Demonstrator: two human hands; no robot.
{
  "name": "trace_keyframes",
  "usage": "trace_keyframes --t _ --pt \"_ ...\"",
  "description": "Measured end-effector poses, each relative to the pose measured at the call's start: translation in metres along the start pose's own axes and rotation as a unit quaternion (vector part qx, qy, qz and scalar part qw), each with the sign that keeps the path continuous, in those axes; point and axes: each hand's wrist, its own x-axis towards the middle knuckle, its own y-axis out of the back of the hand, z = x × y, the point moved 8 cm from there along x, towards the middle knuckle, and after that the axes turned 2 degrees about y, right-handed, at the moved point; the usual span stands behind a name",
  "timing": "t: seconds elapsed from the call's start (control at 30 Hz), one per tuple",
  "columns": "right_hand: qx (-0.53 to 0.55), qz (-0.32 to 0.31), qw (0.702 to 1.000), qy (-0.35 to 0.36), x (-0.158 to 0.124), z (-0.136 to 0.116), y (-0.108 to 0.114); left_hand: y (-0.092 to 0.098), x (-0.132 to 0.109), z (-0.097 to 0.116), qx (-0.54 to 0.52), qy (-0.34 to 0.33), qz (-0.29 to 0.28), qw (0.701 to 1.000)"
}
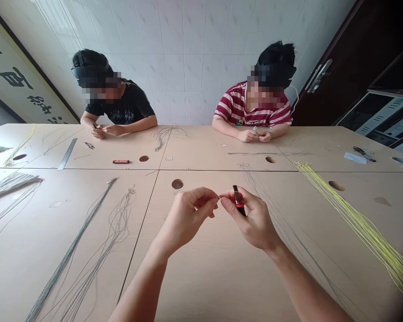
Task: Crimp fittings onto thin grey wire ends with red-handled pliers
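Note:
My left hand (188,214) is raised over the table's middle with thumb and fingers pinched on a tiny piece that I cannot make out. My right hand (251,217) meets it fingertip to fingertip and is closed round a small red and black tool (239,200), whose black tip sticks up between the fingers. A thin grey cord seems to run from the pinch, too fine to follow. Both hands hover just above the beige table (201,268).
Grey cord bundles (87,232) lie at left and a yellow cord bundle (362,223) at right. Round holes (177,184) dot the table. Two other people sit at the far side, hands on small pieces. A metal ruler (67,154) and a red lighter-like object (121,161) lie beyond.

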Motion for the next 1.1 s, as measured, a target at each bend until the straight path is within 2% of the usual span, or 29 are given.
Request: trace_keyframes --t 0.2,0.47,0.73,1.1 --pt "-0.037 -0.002 0.999 0.016 -0.0018 0.0001 0.0010 0.0017 0.0003 -0.0006 -0.007 -0.005 0.002 1.000" --pt "-0.017 0.005 0.999 0.027 -0.0031 -0.0034 0.0015 0.0050 0.0006 -0.0047 -0.019 0.003 0.008 1.000" --pt "-0.013 0.002 0.999 0.033 -0.0047 -0.0020 0.0005 0.0059 0.0004 0.0007 0.005 -0.019 0.021 1.000" --pt "-0.050 0.023 0.996 0.075 -0.0050 -0.0046 0.0016 0.0069 -0.0023 0.0052 0.035 -0.026 0.019 0.999"
